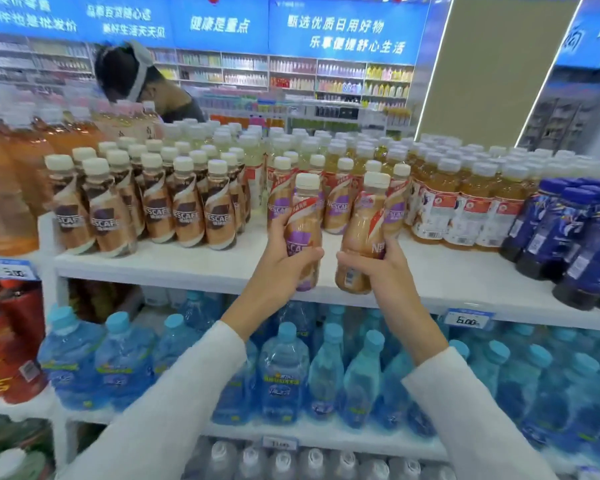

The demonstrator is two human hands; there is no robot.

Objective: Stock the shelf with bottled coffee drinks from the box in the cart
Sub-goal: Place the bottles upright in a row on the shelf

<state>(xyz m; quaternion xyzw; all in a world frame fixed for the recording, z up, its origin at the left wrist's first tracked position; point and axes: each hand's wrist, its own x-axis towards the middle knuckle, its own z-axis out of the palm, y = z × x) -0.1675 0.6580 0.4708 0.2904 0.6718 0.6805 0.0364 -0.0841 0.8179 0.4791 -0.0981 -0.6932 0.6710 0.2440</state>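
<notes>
My left hand (pixel 284 261) grips a purple-labelled coffee bottle (pixel 303 216) with a cream cap, held upright above the front edge of the white top shelf (pixel 174 261). My right hand (pixel 381 268) grips a second coffee bottle (pixel 362 230) of the same kind, tilted slightly left. Both bottles hang side by side, a small gap between them. Behind them stand a few purple-labelled coffee bottles (pixel 336 202) on the shelf. Brown-labelled coffee bottles (pixel 184 209) fill the shelf to the left. The cart and box are out of view.
Yellow tea bottles (pixel 465 209) and dark blue bottles (pixel 568 233) stand to the right on the same shelf. Orange drinks (pixel 11 174) are at far left. Blue water bottles (pixel 284 368) fill the shelf below. A person (pixel 136 84) leans behind the shelf, upper left.
</notes>
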